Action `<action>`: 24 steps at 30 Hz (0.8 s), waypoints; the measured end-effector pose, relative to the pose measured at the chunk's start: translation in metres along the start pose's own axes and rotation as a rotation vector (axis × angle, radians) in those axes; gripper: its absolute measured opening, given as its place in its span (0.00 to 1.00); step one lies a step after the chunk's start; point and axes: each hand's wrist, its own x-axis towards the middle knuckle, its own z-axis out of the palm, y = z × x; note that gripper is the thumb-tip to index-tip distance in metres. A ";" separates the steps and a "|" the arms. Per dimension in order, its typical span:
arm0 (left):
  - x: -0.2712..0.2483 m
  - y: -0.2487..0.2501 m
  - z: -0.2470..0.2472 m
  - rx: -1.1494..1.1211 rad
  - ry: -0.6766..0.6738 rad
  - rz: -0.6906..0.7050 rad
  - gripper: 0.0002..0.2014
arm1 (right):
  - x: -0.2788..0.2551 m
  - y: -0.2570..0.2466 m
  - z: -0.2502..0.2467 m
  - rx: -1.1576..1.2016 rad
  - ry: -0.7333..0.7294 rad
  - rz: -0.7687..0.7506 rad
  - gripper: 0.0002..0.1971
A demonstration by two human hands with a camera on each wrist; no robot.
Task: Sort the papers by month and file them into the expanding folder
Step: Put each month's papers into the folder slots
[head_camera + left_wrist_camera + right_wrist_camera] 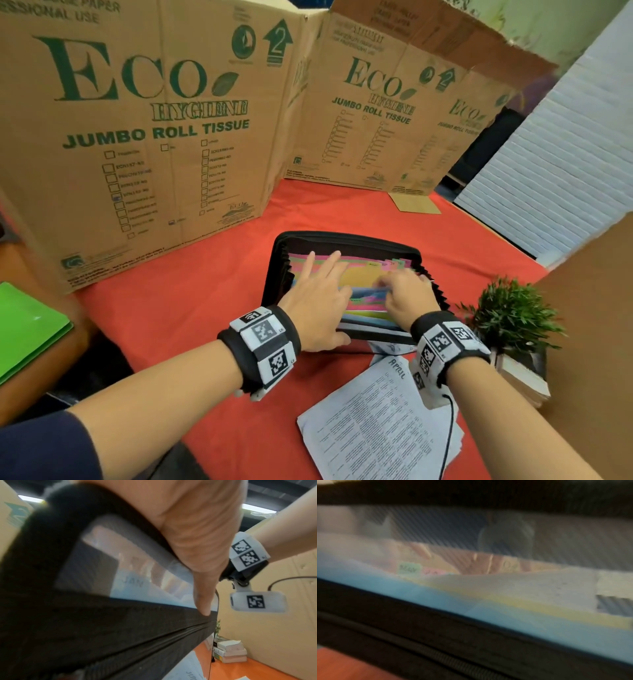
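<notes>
Left hand [317, 301] lies flat, fingers straight, on dividers in the open folder [346, 240]; right hand [409, 294] pinches a divider edge; papers [376, 421] near right.

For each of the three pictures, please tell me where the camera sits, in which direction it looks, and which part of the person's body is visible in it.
Head: worn on the head, looks forward and down at the folder; shows both forearms, left hand and right hand.
Left wrist: low under the left hand, looks up along the folder; the right wrist shows too.
Right wrist: close to the folder, looks into its pockets, blurred; no body part can be told.
Shared: all three show the folder.
</notes>
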 end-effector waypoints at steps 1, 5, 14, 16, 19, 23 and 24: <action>0.002 0.000 0.001 -0.013 -0.038 -0.009 0.36 | 0.000 0.001 0.002 0.004 -0.108 0.006 0.17; 0.008 -0.003 0.000 -0.141 -0.203 -0.059 0.35 | -0.003 0.007 0.002 0.155 -0.125 0.028 0.22; 0.013 -0.007 -0.002 -0.141 -0.209 -0.086 0.31 | -0.082 0.056 0.017 0.682 0.916 0.691 0.10; 0.012 -0.005 -0.002 -0.137 -0.197 -0.074 0.31 | -0.107 0.065 0.054 0.738 0.877 0.959 0.08; 0.011 -0.003 -0.001 -0.148 -0.192 -0.083 0.31 | -0.143 0.065 0.116 0.725 0.318 1.206 0.11; 0.010 -0.003 0.003 -0.124 -0.199 -0.084 0.31 | -0.180 0.046 0.189 0.594 -0.394 1.244 0.39; 0.010 -0.003 0.004 -0.103 -0.202 -0.074 0.30 | -0.185 0.041 0.199 0.564 -0.444 1.279 0.44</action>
